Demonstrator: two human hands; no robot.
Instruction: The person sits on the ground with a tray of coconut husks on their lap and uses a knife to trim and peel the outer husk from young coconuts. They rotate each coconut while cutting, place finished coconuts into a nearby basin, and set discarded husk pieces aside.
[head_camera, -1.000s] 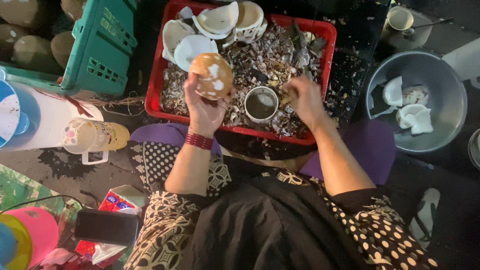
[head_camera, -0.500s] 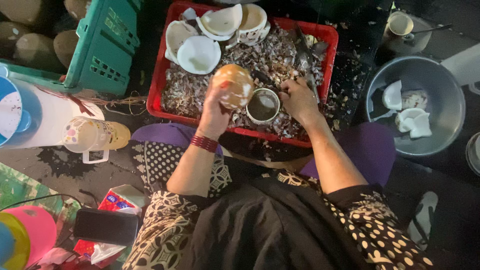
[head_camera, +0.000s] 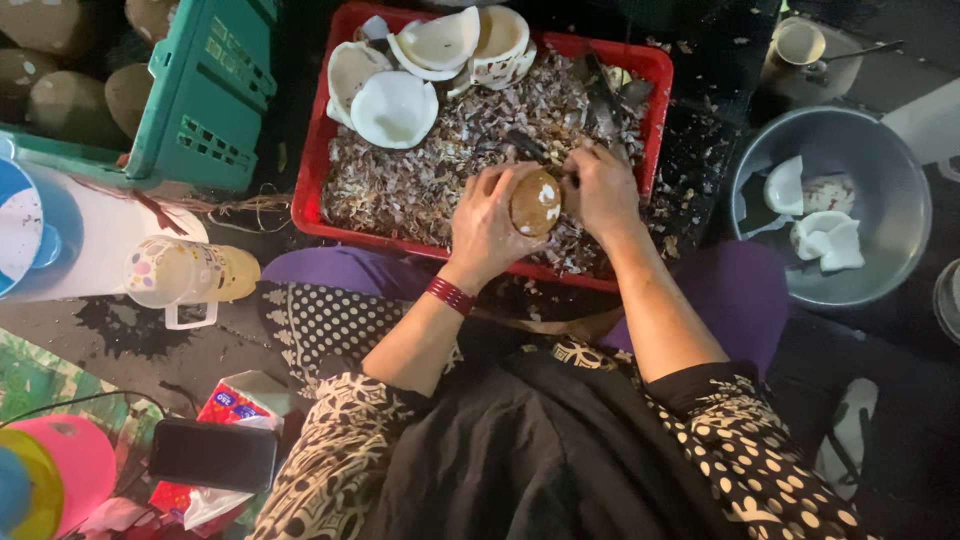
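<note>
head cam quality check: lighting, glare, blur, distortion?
Head view: lighting uneven, bright on the red crate and white coconut pieces, which look near blown out; dark falloff toward the right and top edges; mild sheen on the metal bowl; left hand, right hand and brown coconut reasonably sharp, fine shavings smeared; slight wide-angle stretch at corners.
</note>
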